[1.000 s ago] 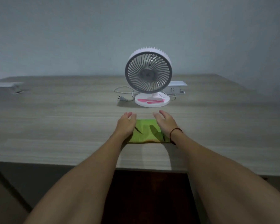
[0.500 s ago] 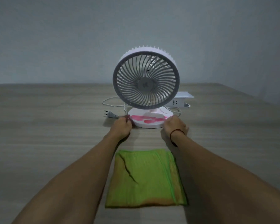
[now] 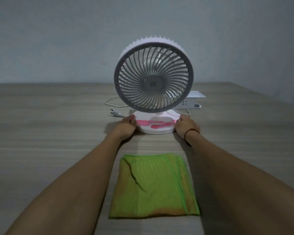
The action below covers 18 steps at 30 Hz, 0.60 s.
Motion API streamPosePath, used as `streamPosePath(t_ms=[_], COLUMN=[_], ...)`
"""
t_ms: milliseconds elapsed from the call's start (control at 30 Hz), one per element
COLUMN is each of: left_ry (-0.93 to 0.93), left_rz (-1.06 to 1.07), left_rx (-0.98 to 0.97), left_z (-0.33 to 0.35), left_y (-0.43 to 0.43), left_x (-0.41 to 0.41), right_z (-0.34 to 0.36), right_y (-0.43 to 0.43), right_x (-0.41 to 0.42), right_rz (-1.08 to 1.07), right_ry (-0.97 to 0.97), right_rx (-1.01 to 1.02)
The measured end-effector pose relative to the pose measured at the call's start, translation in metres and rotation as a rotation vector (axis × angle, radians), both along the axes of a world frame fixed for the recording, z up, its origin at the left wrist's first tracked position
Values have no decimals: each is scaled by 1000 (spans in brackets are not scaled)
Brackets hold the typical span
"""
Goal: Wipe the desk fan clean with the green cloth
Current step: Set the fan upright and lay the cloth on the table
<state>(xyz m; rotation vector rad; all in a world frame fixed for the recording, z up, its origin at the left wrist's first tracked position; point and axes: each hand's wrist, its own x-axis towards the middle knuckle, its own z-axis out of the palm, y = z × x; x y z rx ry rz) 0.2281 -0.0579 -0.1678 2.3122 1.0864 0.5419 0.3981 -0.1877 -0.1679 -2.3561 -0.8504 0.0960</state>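
Green cloth (image 3: 154, 187) lies between forearms; both hands (image 3: 126, 127) grasp fan base (image 3: 155, 128); plug (image 3: 115, 113) beside.

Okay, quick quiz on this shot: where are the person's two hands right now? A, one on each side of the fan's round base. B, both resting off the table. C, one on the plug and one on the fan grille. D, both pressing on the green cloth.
A: the left hand and right hand flank the white base of the desk fan, while the green cloth lies untouched nearer the person.
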Motion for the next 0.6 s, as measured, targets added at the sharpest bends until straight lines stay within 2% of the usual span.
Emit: streamPosePath(t_ms=[267,600], left_ry=[71,60], left_rz=[48,117], left_rx=[-52,-3], left_z=[8,-3], left_y=[-59,-124], left_x=[-45,-88], right_z=[5,5], right_y=[-52,-117], right_x=[-41,-92], right_rz=[71,107], right_ry=[31,21], right_rx=[12,36])
